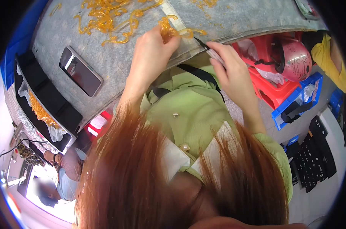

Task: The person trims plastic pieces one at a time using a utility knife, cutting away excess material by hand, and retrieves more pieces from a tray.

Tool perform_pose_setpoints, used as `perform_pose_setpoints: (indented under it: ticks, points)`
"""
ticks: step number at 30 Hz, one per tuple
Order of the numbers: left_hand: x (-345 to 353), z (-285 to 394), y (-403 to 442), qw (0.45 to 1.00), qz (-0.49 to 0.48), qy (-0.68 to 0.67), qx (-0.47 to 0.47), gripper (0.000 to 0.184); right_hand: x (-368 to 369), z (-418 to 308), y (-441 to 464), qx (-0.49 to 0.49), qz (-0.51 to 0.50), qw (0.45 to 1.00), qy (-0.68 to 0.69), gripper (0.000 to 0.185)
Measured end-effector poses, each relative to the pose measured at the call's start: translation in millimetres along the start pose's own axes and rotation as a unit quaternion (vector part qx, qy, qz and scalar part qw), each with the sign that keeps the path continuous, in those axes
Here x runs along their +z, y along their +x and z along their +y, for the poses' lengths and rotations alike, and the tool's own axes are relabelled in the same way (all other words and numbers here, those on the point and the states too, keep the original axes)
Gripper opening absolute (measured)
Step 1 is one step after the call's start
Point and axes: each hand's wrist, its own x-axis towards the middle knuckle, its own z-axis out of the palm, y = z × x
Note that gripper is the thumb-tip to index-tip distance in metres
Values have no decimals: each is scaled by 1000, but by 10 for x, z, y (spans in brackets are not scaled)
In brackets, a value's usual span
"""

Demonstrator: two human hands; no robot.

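My left hand (152,51) is closed around several curled, translucent amber plastic pieces (166,29) at the table's near edge. One amber piece (190,33) sticks out from it to the right. My right hand (232,66) grips a slim craft knife (215,55) with a pale handle and a dark tip. The tip points at the protruding piece; whether they touch I cannot tell. Beyond my left hand lies a heap of similar amber pieces (104,19) on the grey cloth-covered table (115,57).
A phone (80,71) lies on the table at left, beside a black tray (47,110) holding amber pieces in plastic. Small amber scraps (207,4) lie at the far side. To the right are a pink helmet (295,59), a red stool (270,93) and a blue crate (299,101). Another person (68,175) sits lower left.
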Motion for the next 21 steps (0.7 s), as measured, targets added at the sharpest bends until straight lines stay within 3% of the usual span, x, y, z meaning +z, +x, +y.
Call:
perform_pose_setpoints:
  ticks: [21]
  points:
    - [-47, 34, 59, 1000, -13, 10, -19, 33, 242, -15, 91, -25, 22, 999, -1, 28]
